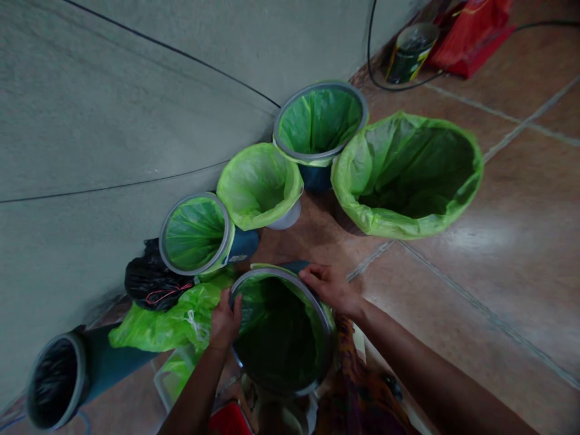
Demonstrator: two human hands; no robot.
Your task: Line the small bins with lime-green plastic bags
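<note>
Bin (270, 272) sits lower centre, left hand (226, 321) and right hand (328, 287) apart, each clamped on its rim (325, 320); probably light, stiff-walled, liner (252, 302) soft, slippery, so best held by that rim.

Wall (113, 90) and tiled floor (521, 241) show an indoor room.

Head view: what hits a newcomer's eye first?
Probably the wide lime-green liner, right of centre, gaping open. Next, the held bin at bottom centre, with the left hand and right hand on its rim. The red bag at top right also stands out.
</note>
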